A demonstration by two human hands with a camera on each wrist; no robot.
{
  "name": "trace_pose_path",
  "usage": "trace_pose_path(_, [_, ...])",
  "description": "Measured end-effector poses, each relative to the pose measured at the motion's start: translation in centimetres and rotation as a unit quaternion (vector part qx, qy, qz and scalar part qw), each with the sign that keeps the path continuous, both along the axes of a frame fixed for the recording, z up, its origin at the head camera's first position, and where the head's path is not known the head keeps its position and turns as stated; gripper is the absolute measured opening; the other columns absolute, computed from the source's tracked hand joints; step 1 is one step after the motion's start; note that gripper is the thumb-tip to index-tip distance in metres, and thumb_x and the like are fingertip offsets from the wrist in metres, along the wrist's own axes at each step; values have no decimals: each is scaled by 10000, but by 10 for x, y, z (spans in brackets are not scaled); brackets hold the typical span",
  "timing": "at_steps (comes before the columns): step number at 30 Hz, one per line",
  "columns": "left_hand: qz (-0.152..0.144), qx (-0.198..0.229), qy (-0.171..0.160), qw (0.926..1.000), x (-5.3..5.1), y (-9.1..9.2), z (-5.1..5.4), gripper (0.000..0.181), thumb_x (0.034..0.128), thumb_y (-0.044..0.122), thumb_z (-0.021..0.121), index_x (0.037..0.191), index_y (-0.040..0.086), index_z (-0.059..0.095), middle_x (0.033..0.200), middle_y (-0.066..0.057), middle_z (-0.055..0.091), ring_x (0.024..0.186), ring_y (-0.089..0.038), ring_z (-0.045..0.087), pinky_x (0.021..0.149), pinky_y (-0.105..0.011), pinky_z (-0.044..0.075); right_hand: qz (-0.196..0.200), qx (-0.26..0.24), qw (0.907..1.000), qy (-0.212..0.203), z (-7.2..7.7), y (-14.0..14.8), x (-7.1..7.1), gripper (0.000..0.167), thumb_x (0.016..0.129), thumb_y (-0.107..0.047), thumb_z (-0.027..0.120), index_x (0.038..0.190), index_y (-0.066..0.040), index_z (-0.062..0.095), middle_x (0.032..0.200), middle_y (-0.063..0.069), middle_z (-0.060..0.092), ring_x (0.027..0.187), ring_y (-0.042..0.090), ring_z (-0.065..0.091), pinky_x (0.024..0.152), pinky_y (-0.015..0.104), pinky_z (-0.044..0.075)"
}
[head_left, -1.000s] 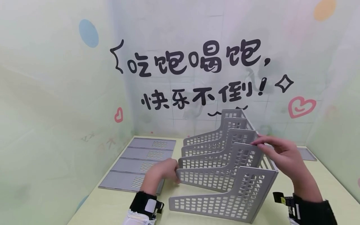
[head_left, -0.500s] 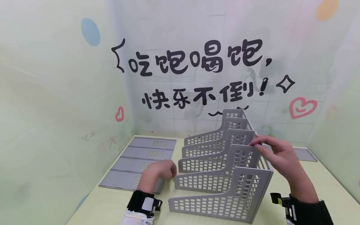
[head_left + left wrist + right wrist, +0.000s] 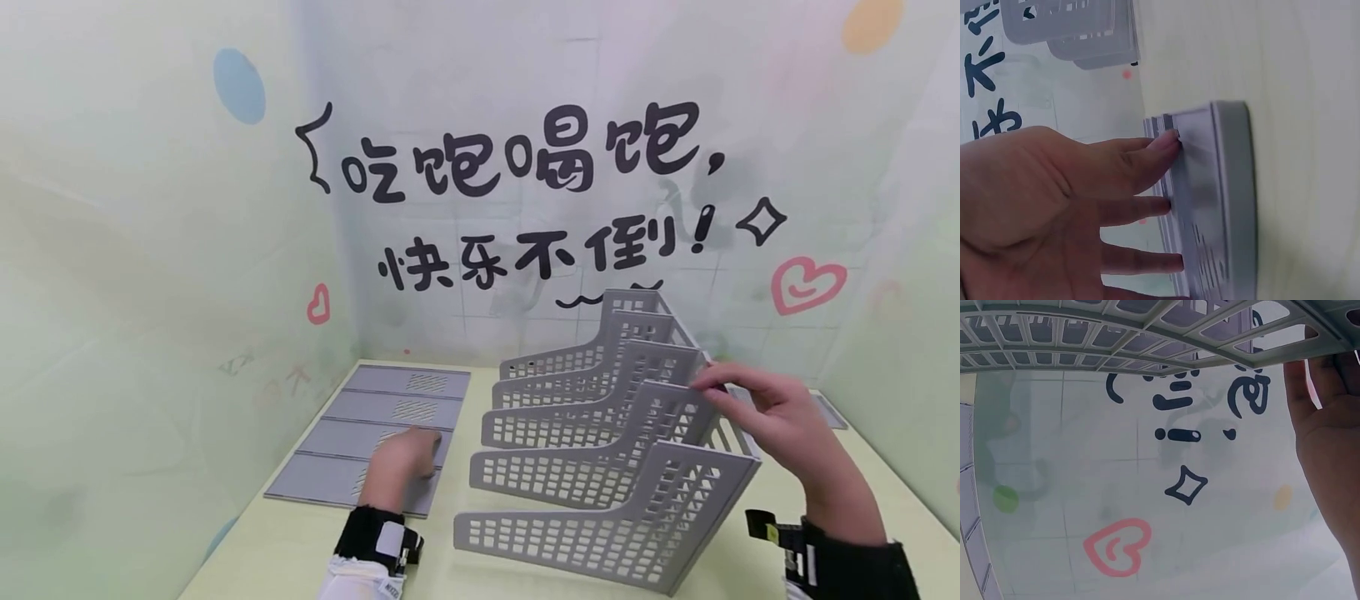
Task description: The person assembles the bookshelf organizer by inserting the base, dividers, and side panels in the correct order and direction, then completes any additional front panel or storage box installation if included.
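A grey perforated rack (image 3: 465, 529) with several stepped dividers stands right of centre. My right hand (image 3: 795, 442) pinches its upper back edge between thumb and fingers; in the right wrist view that hand (image 3: 1329, 444) is at the rack's lattice (image 3: 1329, 351), fingertips partly hidden behind it. To the left lie flat grey slotted panels (image 3: 330, 437) in a row. Over the nearer panels is my left hand (image 3: 405, 467). The left wrist view shows this hand (image 3: 1066, 206) with fingers extended and spread, thumb and fingertips against the ridged side of a grey panel (image 3: 1200, 181).
Another flat grey panel (image 3: 828, 410) lies behind the right hand at the table's back right. The pale table (image 3: 247, 558) is bounded by a printed back wall (image 3: 465, 75) and by side walls at left and right.
My left hand has moved left, away from the rack's low front ends and onto the panels. The rack's tall back parts have shifted slightly right, with my right hand still holding the edge.
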State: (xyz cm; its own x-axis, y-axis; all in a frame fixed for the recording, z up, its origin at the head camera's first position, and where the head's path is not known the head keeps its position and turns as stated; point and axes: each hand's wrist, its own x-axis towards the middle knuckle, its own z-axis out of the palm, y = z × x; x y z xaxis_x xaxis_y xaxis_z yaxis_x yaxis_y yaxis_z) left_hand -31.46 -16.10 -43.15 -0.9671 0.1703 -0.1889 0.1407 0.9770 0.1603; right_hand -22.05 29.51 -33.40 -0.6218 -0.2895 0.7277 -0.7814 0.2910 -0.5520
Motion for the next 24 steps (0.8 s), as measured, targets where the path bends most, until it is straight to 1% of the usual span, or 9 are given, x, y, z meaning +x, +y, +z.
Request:
trace_pose_path(1, [-29, -52, 8, 10000, 1, 1, 0, 471, 891, 44, 754, 1357, 51, 690, 1407, -225, 680, 1144, -322, 670, 968, -513, 578, -81, 45, 10000, -32, 1, 1, 1, 332, 894, 273, 607, 1106, 53, 735, 1104, -124, 769, 1110, 1, 669, 1057, 92, 460])
trace_pose_path(3, [-81, -62, 4, 9999, 3, 4, 1, 534, 853, 63, 824, 1372, 81, 701, 1405, -202, 686, 1192, -324, 670, 990, -508, 577, -135, 62, 9999, -62, 2, 2, 3, 326, 895, 269, 610, 1106, 55, 738, 1109, -124, 771, 1122, 0, 667, 1064, 90, 455])
trace_pose_path(6, [-100, -55, 19, 9999, 7, 12, 4, 636, 789, 80, 889, 1394, 158, 711, 1452, -194, 636, 1261, -399, 646, 997, -560, 575, -108, 50, 9999, -80, 3, 2, 4, 322, 899, 267, 606, 1105, 58, 739, 1111, -119, 774, 1135, 0, 667, 1068, 91, 454])
trace_pose_path(9, [-222, 55, 41, 9997, 13, 22, 7, 694, 729, 69, 924, 1379, 215, 731, 1417, -159, 615, 1186, -386, 651, 932, -552, 589, -42, 3, 10000, -78, 3, 2, 4, 322, 901, 272, 597, 1105, 65, 737, 1109, -111, 776, 1134, 5, 668, 1068, 95, 455])
trace_pose_path(13, [-458, 28, -28, 9989, 18, 37, 11, 653, 710, 95, 943, 1327, 200, 759, 1326, -104, 617, 1099, -326, 657, 911, -522, 596, 17, -2, 9999, -105, 3, 2, 3, 321, 902, 275, 591, 1104, 69, 733, 1104, -109, 774, 1125, 9, 668, 1065, 98, 458])
trace_pose_path(16, [-564, -14, -202, 9982, 19, 43, 13, 607, 711, 109, 947, 1289, 141, 765, 1360, -109, 604, 1082, -307, 657, 940, -510, 596, 74, -23, 9999, -112, 2, 1, 3, 323, 899, 278, 592, 1104, 73, 734, 1105, -102, 775, 1127, 16, 666, 1066, 100, 458])
trace_pose_path(18, [-629, -37, -297, 9976, 20, 46, 15, 571, 713, 108, 946, 1256, 125, 771, 1354, -109, 604, 1034, -283, 653, 928, -487, 599, 105, -43, 9999, -100, 2, 0, 3, 330, 894, 282, 592, 1100, 69, 737, 1102, -107, 777, 1128, 14, 667, 1066, 103, 459])
trace_pose_path(22, [-707, 75, -340, 9969, 21, 48, 16, 536, 709, 90, 945, 1220, 147, 795, 1222, -82, 602, 926, -222, 597, 874, -444, 591, 255, -111, 9996, 55, 1, -5, 0, 354, 869, 306, 590, 1086, 70, 740, 1089, -109, 786, 1210, 25, 676, 1123, 111, 441])
trace_pose_path(24, [-688, 134, -337, 9970, 22, 49, 16, 540, 713, 85, 941, 1227, 173, 801, 1160, -65, 585, 912, -212, 564, 864, -437, 583, 229, -79, 9996, 170, 1, -9, -1, 362, 859, 306, 604, 1071, 50, 750, 1075, -121, 790, 1260, 25, 672, 1155, 120, 427])
